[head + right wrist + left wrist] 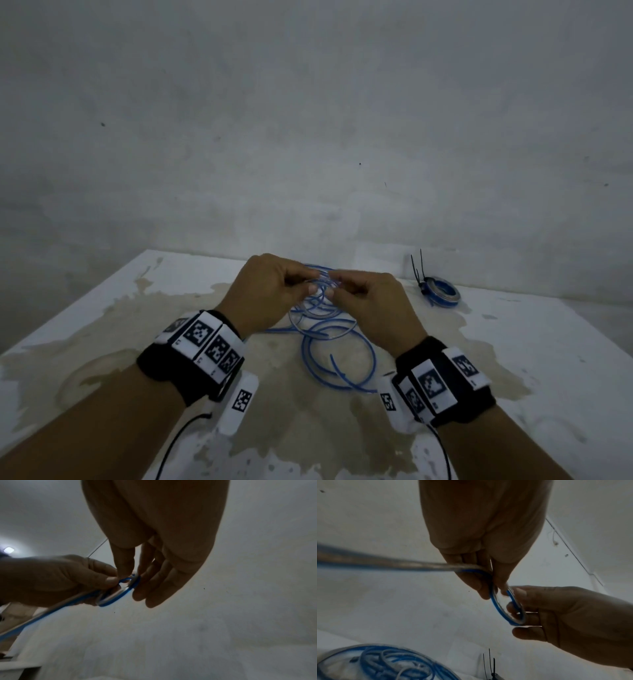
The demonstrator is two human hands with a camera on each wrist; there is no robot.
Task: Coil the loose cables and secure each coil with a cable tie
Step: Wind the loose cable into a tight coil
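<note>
A loose blue and clear cable (337,346) lies in tangled loops on the white table (548,342). My left hand (274,291) and right hand (363,298) meet above it, and between them they hold a small loop of the blue cable (506,607). The left hand (486,577) pinches one side of the loop, with the cable running off to the left. The right hand (137,574) pinches the other side of the small loop (118,592) between thumb and fingers. The rest of the cable heap (385,665) lies below.
A tied coil of blue cable (442,291) rests at the back right of the table, with black cable ties (419,270) standing up from it. The table surface is stained brown around the middle. A grey wall rises behind the table.
</note>
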